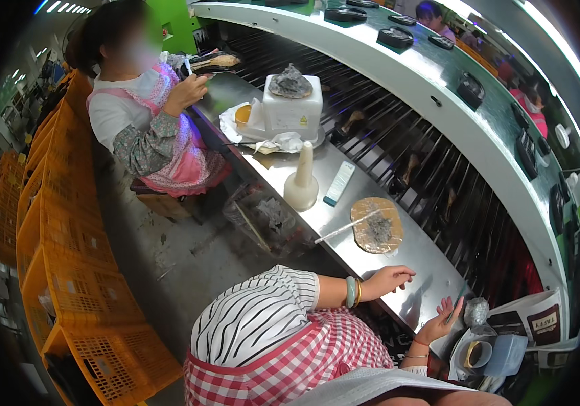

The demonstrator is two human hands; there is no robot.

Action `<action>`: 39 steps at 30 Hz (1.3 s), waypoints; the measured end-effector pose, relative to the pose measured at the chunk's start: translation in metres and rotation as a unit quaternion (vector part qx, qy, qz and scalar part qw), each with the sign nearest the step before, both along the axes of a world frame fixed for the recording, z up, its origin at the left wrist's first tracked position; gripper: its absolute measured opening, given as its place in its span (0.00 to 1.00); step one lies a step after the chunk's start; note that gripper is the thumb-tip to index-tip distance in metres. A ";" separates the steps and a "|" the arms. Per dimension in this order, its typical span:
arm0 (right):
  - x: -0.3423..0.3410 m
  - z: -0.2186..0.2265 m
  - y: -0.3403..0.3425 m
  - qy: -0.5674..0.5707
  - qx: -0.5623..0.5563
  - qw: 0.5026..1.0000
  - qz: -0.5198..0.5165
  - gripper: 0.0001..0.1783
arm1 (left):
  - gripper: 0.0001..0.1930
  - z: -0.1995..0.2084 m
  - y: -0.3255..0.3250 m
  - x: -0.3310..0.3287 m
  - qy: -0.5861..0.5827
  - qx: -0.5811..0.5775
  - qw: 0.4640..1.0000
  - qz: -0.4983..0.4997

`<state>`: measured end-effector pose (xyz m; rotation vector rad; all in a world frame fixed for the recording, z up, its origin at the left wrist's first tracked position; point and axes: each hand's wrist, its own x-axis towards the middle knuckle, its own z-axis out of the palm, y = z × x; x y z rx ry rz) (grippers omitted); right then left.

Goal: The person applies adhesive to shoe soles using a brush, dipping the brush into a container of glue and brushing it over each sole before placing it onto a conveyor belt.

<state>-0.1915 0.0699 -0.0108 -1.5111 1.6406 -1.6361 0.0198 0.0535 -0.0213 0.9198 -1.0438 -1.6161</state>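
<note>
My left hand (pixel 388 281), with a green bangle and a gold one at the wrist, hovers over the metal bench (pixel 427 283). Its fingers are loosely bent and apart, and nothing shows in them. My right hand (pixel 441 322) is raised at the bench's right end, fingers spread; a thin dark strip by the fingertips is too small to make out. Beyond my left hand lies a tan oval pad (pixel 386 237) with grey fluff, a white stick (pixel 339 230) resting across its edge. Farther left stand a cream cone-shaped bottle (pixel 301 189) and a white-and-teal flat box (pixel 339 183).
A white tub (pixel 292 108) with a grey clump on top stands farther along. A co-worker (pixel 148 115) in a pink apron sits there, holding a shoe-like item. Shoe parts ride the curved green conveyor (pixel 432 64). Orange crates (pixel 114 358) line the left; a blue container (pixel 506 355) is near my right hand.
</note>
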 end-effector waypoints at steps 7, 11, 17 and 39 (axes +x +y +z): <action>0.008 -0.025 -0.009 0.076 0.083 0.991 0.071 0.27 | 0.14 -0.019 0.014 0.000 -0.105 -0.191 0.975 0.049; 0.012 -0.034 -0.018 0.193 0.082 0.977 0.033 0.24 | 0.14 -0.016 0.014 0.006 -0.124 -0.223 0.966 0.032; 0.013 -0.037 -0.021 0.321 0.051 0.946 -0.001 0.16 | 0.14 -0.012 0.019 0.001 -0.106 -0.228 0.967 0.051; 0.027 -0.073 -0.034 0.203 0.037 0.977 -0.046 0.14 | 0.09 0.275 0.055 0.021 0.361 -0.421 0.799 -0.231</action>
